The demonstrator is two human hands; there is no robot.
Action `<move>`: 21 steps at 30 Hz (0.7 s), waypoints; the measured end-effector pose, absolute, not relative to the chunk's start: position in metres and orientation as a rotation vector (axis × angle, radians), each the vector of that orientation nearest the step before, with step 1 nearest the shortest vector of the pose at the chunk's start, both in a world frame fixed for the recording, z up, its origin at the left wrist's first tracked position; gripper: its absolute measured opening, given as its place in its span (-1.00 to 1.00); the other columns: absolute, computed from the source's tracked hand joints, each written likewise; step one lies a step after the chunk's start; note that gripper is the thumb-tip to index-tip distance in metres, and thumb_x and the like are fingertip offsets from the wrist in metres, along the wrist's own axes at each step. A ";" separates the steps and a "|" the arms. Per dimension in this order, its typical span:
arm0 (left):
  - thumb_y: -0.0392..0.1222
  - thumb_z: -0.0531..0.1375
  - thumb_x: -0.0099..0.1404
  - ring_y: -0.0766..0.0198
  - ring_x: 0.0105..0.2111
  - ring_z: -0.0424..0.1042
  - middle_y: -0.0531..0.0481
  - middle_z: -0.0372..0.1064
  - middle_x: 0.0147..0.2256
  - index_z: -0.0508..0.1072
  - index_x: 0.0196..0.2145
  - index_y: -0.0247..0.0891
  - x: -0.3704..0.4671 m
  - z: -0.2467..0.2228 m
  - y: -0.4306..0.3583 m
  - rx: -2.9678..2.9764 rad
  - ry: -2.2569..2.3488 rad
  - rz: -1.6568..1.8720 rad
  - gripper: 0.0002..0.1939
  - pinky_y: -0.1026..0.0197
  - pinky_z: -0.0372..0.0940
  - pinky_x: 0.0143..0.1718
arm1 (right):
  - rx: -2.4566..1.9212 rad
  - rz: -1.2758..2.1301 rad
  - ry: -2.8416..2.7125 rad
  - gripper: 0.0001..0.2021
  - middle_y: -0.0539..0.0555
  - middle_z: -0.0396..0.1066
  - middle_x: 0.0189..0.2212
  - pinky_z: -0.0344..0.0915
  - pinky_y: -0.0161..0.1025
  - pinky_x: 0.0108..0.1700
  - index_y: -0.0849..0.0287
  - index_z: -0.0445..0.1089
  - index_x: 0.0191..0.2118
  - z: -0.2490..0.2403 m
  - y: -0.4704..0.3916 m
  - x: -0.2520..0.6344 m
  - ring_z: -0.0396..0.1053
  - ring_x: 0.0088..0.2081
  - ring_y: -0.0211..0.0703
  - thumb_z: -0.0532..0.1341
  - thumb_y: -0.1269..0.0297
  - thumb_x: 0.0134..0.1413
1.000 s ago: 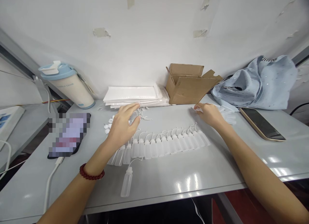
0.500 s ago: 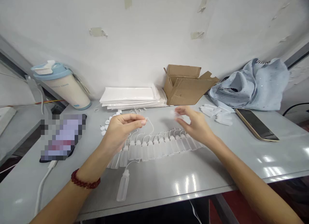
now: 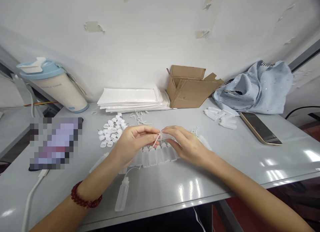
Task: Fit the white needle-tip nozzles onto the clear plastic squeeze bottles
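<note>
A glossy grey table (image 3: 250, 158) runs out of view at the lower left and right. At its back right a pale-blue cloth bundle (image 3: 267, 89) slumps, its folds hiding any contents. The cream tumbler with a pale-blue lid (image 3: 58, 90) leans at the left; its printed wording ends in "CHAIN", the start is hard to make out, and the small blue label near its base is too small to read. An open brown cardboard box (image 3: 190, 94) shows little of its inside, beside stacked white flat packets (image 3: 130, 95). A black-edged phone (image 3: 56, 143) has its screen masked by squares; a tan-edged phone (image 3: 261, 128) is dark.

The left hand (image 3: 135, 140) pinches a thin white strand (image 3: 156, 140) between thumb and forefinger. The right hand (image 3: 186, 143), fingers narrow, holds a translucent plastic piece (image 3: 167, 135), mostly covered. Both hands partly hide a row of small translucent bottles (image 3: 157, 155) just beneath; one lone translucent bottle (image 3: 122, 194) lies nearer the table's front edge. White caps (image 3: 110, 130) heap left, beside tangled white strands (image 3: 138, 117).
</note>
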State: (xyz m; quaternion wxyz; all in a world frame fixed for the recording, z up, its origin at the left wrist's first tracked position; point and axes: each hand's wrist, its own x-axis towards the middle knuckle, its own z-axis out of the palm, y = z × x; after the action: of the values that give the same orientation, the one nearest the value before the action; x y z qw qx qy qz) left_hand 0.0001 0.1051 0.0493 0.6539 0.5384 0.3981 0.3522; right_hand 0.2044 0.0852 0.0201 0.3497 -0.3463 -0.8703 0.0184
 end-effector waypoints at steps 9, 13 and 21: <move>-0.15 0.29 0.18 0.38 -0.47 0.40 0.11 0.43 -0.53 0.56 -0.36 -0.19 0.002 0.049 0.103 1.230 1.004 0.792 -0.91 0.28 0.31 -0.31 | -0.846 0.045 -2.248 -0.68 0.17 0.43 -0.12 0.47 -0.11 -0.11 0.16 0.16 0.07 0.021 0.083 0.204 0.42 -0.10 -0.11 0.08 0.53 0.24; -0.15 0.27 0.21 0.40 -0.49 0.36 0.12 0.40 -0.54 0.55 -0.36 -0.19 0.001 0.049 0.103 1.254 0.961 0.769 -0.90 0.28 0.27 -0.32 | -0.839 0.047 -2.255 -0.69 0.19 0.42 -0.11 0.46 -0.12 -0.11 0.18 0.17 0.08 0.022 0.083 0.205 0.41 -0.10 -0.11 0.09 0.52 0.24; -0.10 0.28 0.21 0.39 -0.47 0.33 0.10 0.37 -0.52 0.56 -0.36 -0.19 0.000 0.050 0.104 1.199 0.909 0.721 -0.87 0.30 0.25 -0.36 | -0.806 0.039 -2.277 -0.58 0.22 0.37 -0.10 0.47 -0.14 -0.15 0.17 0.24 0.07 0.024 0.079 0.206 0.41 -0.10 -0.11 0.05 0.68 0.14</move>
State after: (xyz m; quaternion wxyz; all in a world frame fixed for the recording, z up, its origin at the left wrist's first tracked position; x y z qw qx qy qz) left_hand 0.0000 0.1038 0.0502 0.6717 0.5324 0.4037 0.3200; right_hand 0.2057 0.0792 0.0237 0.3548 -0.3119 -0.8812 0.0151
